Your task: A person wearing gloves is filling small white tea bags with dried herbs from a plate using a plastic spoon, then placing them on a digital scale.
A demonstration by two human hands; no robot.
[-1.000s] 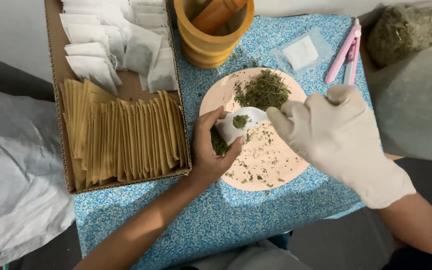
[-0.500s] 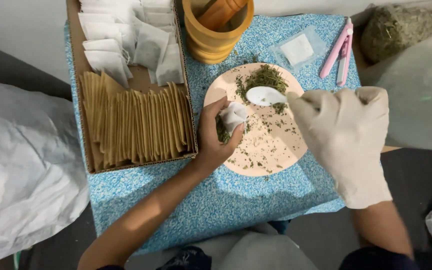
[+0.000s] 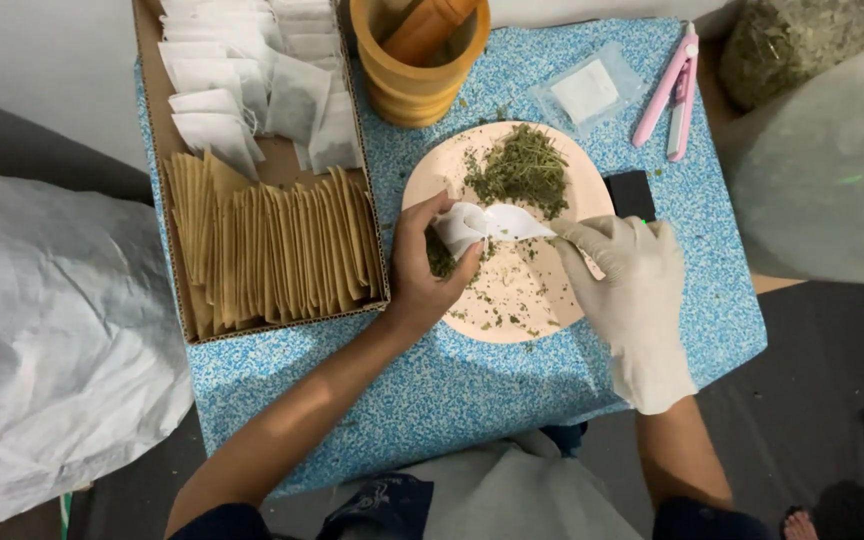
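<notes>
Bare left hand (image 3: 422, 275) pinching a small white filter bag (image 3: 459, 228); gloved right hand (image 3: 627, 285) tipping a white spoon (image 3: 514, 222) into it.

The left fingers are closed round the bag, held open just above the pink plate (image 3: 552, 305). The right fingers grip the spoon's handle. Dried green herbs (image 3: 522, 172) are heaped on the plate's far side, on the blue speckled desk (image 3: 432, 400), with a cardboard tray (image 3: 257, 160) of bags and brown envelopes to the left.
</notes>
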